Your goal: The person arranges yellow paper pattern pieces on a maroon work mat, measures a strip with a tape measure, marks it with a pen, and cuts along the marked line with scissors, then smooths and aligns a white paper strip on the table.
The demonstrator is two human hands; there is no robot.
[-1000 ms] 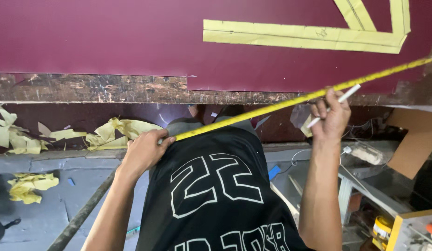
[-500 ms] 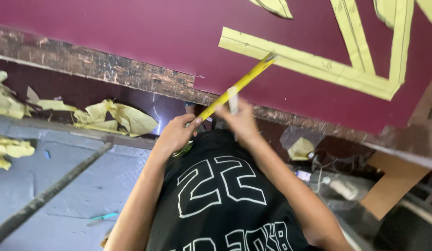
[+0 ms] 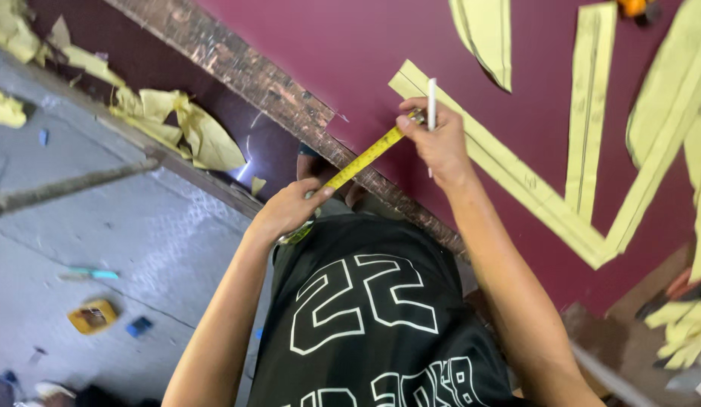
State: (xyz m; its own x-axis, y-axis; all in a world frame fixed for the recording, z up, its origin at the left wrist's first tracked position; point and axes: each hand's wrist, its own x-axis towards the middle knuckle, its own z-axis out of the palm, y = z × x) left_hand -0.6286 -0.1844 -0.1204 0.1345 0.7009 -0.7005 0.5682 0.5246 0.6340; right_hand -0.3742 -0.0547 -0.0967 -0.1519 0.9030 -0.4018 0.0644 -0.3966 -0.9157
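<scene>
A yellow tape measure (image 3: pixel 363 158) stretches between left hand (image 3: pixel 286 211) and right hand (image 3: pixel 437 139), toward two o'clock, over a maroon worktop (image 3: pixel 350 53).

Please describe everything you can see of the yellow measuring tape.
The yellow measuring tape is a narrow, stiff-looking blade with dark markings, stretched straight and slanted. Its case sits mostly hidden in the left hand. Its far end is pinched by the right hand, which also holds a white pen, against the maroon panel, crossing its worn edge.
</scene>
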